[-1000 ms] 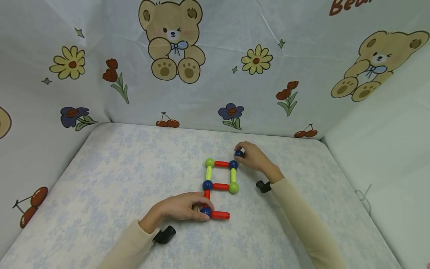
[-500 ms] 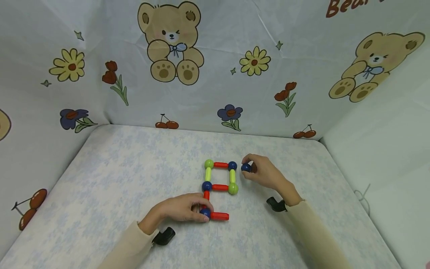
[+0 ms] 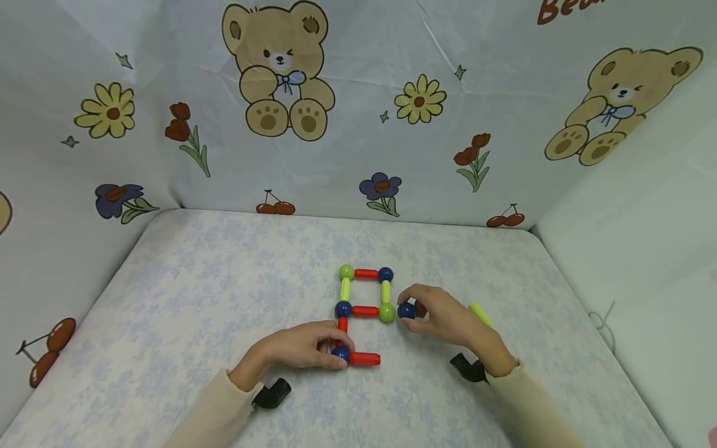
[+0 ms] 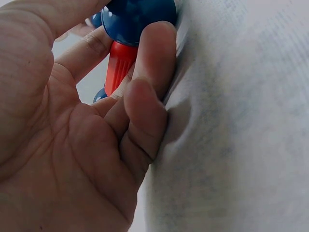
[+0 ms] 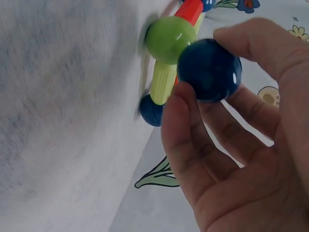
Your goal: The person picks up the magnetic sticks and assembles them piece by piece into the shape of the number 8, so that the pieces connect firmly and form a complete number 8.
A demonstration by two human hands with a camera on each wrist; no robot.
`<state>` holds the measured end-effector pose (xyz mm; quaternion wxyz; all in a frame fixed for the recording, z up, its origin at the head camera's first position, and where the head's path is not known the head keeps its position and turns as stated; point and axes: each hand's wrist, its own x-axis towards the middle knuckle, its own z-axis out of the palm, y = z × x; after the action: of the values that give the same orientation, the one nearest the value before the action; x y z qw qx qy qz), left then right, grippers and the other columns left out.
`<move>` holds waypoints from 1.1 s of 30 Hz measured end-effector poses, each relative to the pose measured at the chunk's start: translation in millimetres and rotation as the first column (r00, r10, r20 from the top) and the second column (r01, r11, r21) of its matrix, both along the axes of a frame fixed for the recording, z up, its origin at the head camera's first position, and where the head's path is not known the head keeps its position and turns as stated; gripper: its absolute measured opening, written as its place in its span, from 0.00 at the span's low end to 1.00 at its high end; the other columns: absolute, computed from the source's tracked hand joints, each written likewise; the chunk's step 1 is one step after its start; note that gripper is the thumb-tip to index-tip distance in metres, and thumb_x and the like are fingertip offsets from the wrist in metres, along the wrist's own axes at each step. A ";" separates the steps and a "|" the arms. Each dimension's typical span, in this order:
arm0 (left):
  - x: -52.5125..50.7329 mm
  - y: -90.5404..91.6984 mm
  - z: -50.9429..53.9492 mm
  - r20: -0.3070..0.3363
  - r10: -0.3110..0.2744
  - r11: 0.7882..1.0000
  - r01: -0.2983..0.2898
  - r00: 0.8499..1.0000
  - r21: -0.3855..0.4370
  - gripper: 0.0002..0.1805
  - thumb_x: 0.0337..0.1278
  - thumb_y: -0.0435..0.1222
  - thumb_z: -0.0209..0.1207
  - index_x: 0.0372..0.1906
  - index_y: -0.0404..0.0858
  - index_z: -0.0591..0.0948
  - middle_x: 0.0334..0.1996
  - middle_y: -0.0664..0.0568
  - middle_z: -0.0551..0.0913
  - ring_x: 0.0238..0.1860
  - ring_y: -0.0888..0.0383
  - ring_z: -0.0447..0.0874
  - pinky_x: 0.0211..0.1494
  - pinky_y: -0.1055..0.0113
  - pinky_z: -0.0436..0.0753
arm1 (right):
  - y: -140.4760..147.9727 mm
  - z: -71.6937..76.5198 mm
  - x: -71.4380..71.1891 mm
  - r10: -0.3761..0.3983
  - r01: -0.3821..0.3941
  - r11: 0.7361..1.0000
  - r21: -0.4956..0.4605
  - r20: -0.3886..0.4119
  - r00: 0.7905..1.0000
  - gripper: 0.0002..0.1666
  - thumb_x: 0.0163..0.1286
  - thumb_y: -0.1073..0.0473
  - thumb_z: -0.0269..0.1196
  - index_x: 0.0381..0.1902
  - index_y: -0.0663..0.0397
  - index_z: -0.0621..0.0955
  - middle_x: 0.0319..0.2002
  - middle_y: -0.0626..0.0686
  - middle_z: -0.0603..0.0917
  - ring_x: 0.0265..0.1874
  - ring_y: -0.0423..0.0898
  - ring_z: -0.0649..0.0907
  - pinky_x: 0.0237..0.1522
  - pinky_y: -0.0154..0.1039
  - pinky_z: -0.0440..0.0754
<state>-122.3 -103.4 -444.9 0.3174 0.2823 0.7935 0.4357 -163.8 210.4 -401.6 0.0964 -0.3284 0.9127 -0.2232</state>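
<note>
A flat figure of balls and rods lies on the table. Its closed square has a green ball [image 3: 346,272] and a blue ball at the far corners, and a blue ball [image 3: 343,309] and a green ball [image 3: 386,312] at the near ones. From the near blue corner a red rod runs down to another blue ball [image 3: 340,354], which my left hand [image 3: 299,346] pinches between thumb and fingers. A red rod [image 3: 365,359] sticks out rightward from it, its far end free. My right hand [image 3: 445,316] pinches a loose blue ball [image 5: 209,70] just right of the near green ball.
A yellow-green rod [image 3: 480,314] lies partly hidden behind my right hand. The table [image 3: 224,267] has a pale patterned cover and meets a cloth wall [image 3: 347,155] printed with bears and flowers. A thin white cord [image 3: 604,323] hangs at the right side.
My right hand has come nearer with its blue ball, from beside the far right corner of the square to beside the near green ball. My left hand stays put.
</note>
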 end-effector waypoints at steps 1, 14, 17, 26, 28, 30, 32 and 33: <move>0.1 0.1 0.1 -0.001 -0.001 1.000 0.001 1.000 -0.001 0.10 0.64 0.45 0.65 0.50 0.55 0.84 0.39 0.55 0.74 0.30 0.64 0.71 0.34 0.72 0.70 | 0.2 -0.6 2.8 0.012 -0.013 1.000 0.003 0.023 1.000 0.17 0.65 0.57 0.70 0.51 0.52 0.81 0.39 0.42 0.82 0.33 0.40 0.79 0.36 0.36 0.80; 0.2 0.7 0.7 0.001 0.000 1.000 0.000 1.000 0.001 0.11 0.64 0.45 0.65 0.50 0.56 0.84 0.39 0.54 0.75 0.30 0.63 0.72 0.34 0.71 0.71 | -12.4 -8.0 29.1 0.130 -0.155 0.986 0.063 0.288 0.949 0.17 0.65 0.50 0.70 0.50 0.43 0.81 0.44 0.36 0.81 0.38 0.34 0.78 0.44 0.34 0.79; 0.2 0.8 0.6 0.002 -0.001 1.000 0.001 1.000 0.001 0.11 0.64 0.45 0.65 0.50 0.56 0.84 0.39 0.54 0.75 0.30 0.63 0.73 0.34 0.71 0.72 | -14.4 -9.1 31.2 0.149 -0.177 0.982 0.068 0.298 0.943 0.17 0.65 0.49 0.70 0.49 0.41 0.82 0.43 0.36 0.81 0.39 0.34 0.78 0.45 0.33 0.78; -0.1 1.1 -0.3 -0.008 0.000 1.000 0.000 1.000 0.004 0.11 0.64 0.46 0.65 0.51 0.56 0.84 0.38 0.56 0.75 0.31 0.62 0.73 0.34 0.71 0.72 | -18.2 -10.6 31.0 0.168 -0.194 0.979 0.061 0.301 0.939 0.16 0.65 0.50 0.71 0.49 0.41 0.81 0.42 0.36 0.80 0.38 0.34 0.78 0.43 0.32 0.77; -0.2 1.2 -0.8 -0.019 -0.004 1.000 0.004 1.000 0.002 0.11 0.64 0.46 0.65 0.51 0.56 0.84 0.38 0.56 0.75 0.31 0.63 0.73 0.35 0.71 0.72 | -19.3 -11.1 31.3 0.170 -0.197 0.979 0.059 0.305 0.937 0.16 0.65 0.49 0.71 0.49 0.41 0.81 0.43 0.36 0.80 0.38 0.34 0.77 0.43 0.32 0.77; -0.1 1.1 -0.9 -0.028 -0.004 1.000 0.004 1.000 -0.001 0.11 0.64 0.46 0.65 0.51 0.56 0.84 0.38 0.57 0.75 0.31 0.63 0.73 0.35 0.71 0.72 | -20.4 -11.4 31.7 0.171 -0.198 0.978 0.060 0.308 0.936 0.17 0.65 0.49 0.71 0.50 0.41 0.81 0.43 0.36 0.80 0.38 0.34 0.77 0.44 0.32 0.77; 0.0 1.0 -0.9 -0.032 -0.003 1.000 0.003 0.999 -0.003 0.11 0.64 0.46 0.65 0.51 0.56 0.84 0.37 0.57 0.75 0.31 0.63 0.73 0.35 0.71 0.72 | -21.5 -11.9 32.1 0.171 -0.199 0.978 0.061 0.309 0.936 0.17 0.65 0.49 0.71 0.50 0.41 0.81 0.44 0.36 0.80 0.38 0.34 0.77 0.44 0.32 0.77; 0.1 1.0 -0.9 -0.033 -0.003 1.000 0.003 0.999 -0.004 0.11 0.64 0.46 0.65 0.51 0.56 0.84 0.37 0.57 0.75 0.31 0.63 0.73 0.34 0.71 0.72 | -21.8 -12.1 32.1 0.173 -0.201 0.978 0.061 0.309 0.935 0.17 0.65 0.49 0.71 0.50 0.42 0.81 0.44 0.36 0.80 0.38 0.34 0.77 0.44 0.32 0.77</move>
<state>-122.2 -102.4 -445.8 0.3054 0.2903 0.7990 0.4290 -131.6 188.6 -413.7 0.2702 -0.3710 0.8611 -0.2186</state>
